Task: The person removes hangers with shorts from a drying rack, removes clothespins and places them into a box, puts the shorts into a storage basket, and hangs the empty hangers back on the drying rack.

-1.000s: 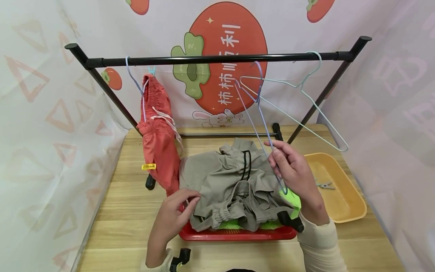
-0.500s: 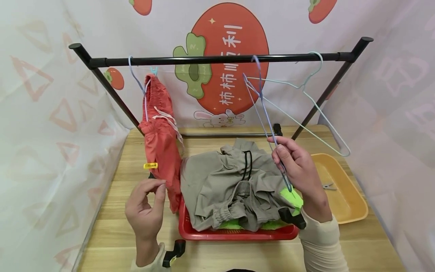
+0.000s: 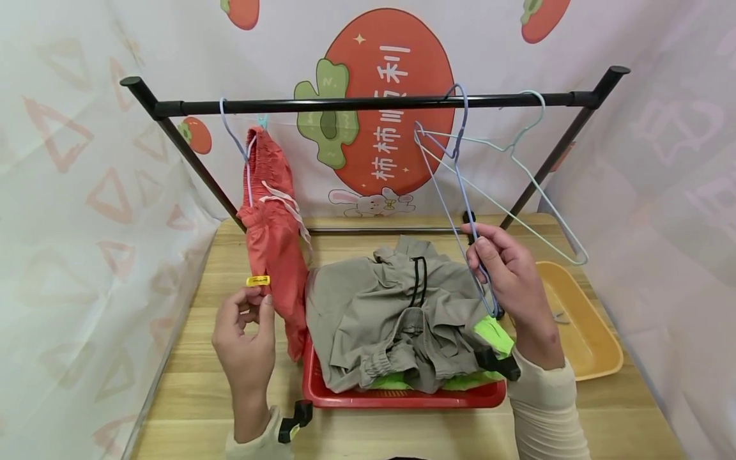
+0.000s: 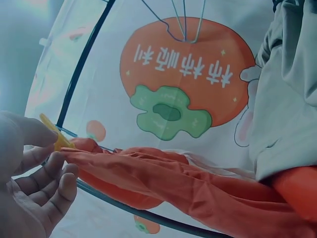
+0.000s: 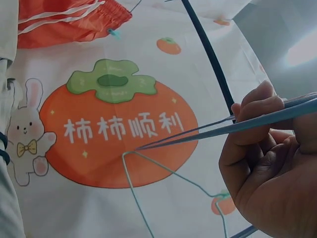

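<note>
My right hand [image 3: 514,275] grips a bluish-purple wire hanger [image 3: 462,185] by its lower corner. The hanger is steeply tilted and its hook overlaps the black bar in the head view. At the left, red drawstring pants [image 3: 273,236] hang from another purple hanger [image 3: 229,131], with a teal clip [image 3: 262,121] at the waistband. A yellow clip [image 4: 55,134] sits on the pants' left edge. My left hand [image 3: 244,338] has curled fingers right at this clip, and its thumb overlaps the clip in the left wrist view. I cannot tell whether it pinches it.
A black rack bar [image 3: 345,103] spans the back. A mint hanger [image 3: 531,169] hangs at its right end. Grey clothing [image 3: 368,306] and neon-green cloth [image 3: 494,335] fill a red basket [image 3: 402,399]. A yellow basin [image 3: 598,345] with a grey clip [image 3: 560,317] stands at right.
My left hand has moved left from the grey clothing and then up to the yellow clip. My right hand and its hanger have shifted right, and the hook now reaches above the bar.
</note>
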Demonstrator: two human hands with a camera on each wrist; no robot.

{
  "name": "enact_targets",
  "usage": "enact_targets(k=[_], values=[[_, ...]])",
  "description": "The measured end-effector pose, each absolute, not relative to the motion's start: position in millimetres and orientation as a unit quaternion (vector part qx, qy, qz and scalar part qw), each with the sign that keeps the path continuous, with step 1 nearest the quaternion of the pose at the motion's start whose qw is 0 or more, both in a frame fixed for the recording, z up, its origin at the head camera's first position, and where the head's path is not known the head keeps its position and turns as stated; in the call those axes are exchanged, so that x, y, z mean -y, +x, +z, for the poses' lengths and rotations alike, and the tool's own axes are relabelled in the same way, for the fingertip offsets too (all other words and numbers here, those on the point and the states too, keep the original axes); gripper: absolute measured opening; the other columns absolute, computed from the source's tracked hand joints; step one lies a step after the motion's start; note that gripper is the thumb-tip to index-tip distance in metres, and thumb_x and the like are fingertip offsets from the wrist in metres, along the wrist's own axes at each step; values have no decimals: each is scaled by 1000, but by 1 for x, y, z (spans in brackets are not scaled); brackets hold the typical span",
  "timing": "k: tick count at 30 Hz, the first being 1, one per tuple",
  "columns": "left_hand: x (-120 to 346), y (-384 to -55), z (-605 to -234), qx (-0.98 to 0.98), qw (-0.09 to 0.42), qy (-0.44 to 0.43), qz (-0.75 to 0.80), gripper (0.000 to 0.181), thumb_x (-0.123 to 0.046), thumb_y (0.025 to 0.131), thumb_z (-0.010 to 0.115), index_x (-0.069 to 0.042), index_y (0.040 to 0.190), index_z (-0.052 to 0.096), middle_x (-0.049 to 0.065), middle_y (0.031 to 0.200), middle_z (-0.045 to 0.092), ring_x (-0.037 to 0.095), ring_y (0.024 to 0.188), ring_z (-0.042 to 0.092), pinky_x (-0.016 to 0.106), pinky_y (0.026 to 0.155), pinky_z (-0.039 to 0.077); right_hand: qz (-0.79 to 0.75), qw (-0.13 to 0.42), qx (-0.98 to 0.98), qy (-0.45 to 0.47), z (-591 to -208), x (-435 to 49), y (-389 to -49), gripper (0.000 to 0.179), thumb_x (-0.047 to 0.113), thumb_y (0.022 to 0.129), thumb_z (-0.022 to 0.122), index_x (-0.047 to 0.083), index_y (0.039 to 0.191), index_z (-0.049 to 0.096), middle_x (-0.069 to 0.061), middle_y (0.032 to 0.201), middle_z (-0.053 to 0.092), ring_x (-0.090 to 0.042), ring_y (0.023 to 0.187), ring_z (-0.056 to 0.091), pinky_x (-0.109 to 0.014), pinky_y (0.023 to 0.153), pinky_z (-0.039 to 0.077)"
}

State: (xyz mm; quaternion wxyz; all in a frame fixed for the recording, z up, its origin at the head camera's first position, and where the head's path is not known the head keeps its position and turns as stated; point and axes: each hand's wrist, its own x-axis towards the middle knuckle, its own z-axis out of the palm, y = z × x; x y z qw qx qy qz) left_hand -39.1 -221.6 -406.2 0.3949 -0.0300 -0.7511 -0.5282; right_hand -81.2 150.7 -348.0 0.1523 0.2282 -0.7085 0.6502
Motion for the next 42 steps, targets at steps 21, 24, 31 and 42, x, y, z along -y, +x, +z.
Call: enact_targets(k=[21, 24, 31, 42], values=[[222, -48, -415, 793, 356, 8, -494, 15, -1, 93, 74, 7, 106, 71, 10, 94, 70, 11, 77, 61, 13, 65, 47, 658, 108, 722, 186, -352, -167, -83, 34, -8, 104, 49, -16, 138, 51, -17, 78, 54, -18, 61, 47, -26, 52, 41], [222, -49, -415, 800, 348, 10, -489, 14, -3, 94, 74, 6, 105, 72, 11, 94, 70, 11, 77, 60, 14, 65, 47, 649, 101, 734, 175, -353, -170, -80, 36, -7, 104, 49, -11, 140, 51, -20, 81, 56, -18, 61, 48, -25, 54, 43], [221, -50, -414, 810, 328, 15, -485, 10, -1, 96, 71, 7, 103, 70, 14, 95, 66, 11, 78, 58, 10, 68, 46, 620, 98, 760, 168, -358, -178, -68, 41, -8, 103, 51, -2, 144, 52, -21, 92, 62, -18, 68, 54, -23, 60, 48], [223, -49, -415, 757, 269, -55, -593, 13, 9, 100, 60, 15, 111, 60, 22, 104, 66, 11, 93, 67, 17, 83, 53, 624, 198, 751, 86, -371, -186, -56, 24, -7, 103, 54, -11, 124, 64, -12, 81, 62, -16, 68, 56, -20, 60, 48]])
